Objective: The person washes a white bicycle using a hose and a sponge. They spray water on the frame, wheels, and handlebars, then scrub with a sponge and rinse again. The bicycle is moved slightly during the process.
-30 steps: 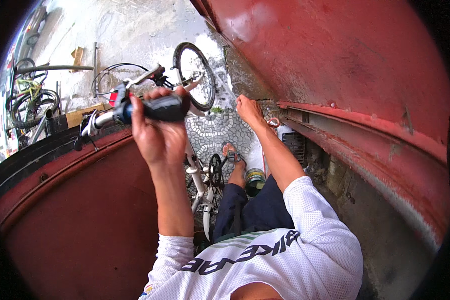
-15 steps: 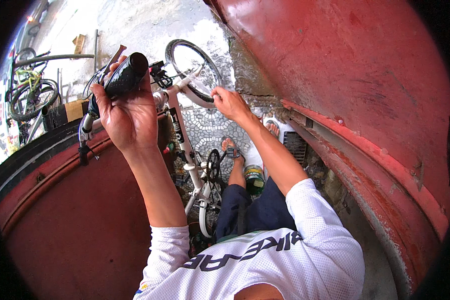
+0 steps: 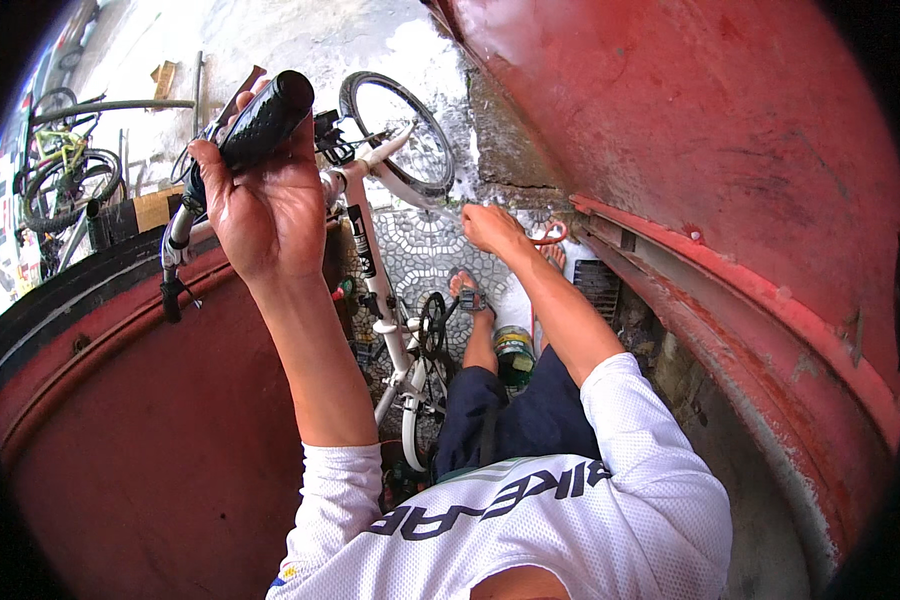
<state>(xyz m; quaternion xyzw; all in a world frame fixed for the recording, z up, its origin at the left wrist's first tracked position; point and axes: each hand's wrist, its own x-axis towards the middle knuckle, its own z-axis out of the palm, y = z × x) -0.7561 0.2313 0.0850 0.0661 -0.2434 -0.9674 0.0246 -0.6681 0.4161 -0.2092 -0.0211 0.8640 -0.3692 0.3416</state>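
A white bicycle (image 3: 373,272) stands in front of me, its front wheel (image 3: 402,128) at the far side. My left hand (image 3: 267,215), palm up and wet, is closed round the black handlebar grip (image 3: 267,118), with its fingers partly hidden behind the grip. A brake lever (image 3: 243,92) shows beside that hand. My right hand (image 3: 494,228) is closed to the right of the frame. An orange hose (image 3: 550,234) loops out behind it, and a stream of water (image 3: 432,207) runs from the fist toward the bicycle's fork. The hose end is hidden in the fist.
Red metal panels rise on the left (image 3: 160,420) and right (image 3: 730,130). A green-labelled can (image 3: 515,355) stands between my legs, near a floor grate (image 3: 598,288). Patterned tiles (image 3: 420,240) lie under the bicycle. Other bicycles (image 3: 70,180) stand at far left.
My right hand has drawn back toward me and slightly right, and the water stream has shifted with it. More of the orange hose shows. My left hand still holds the grip.
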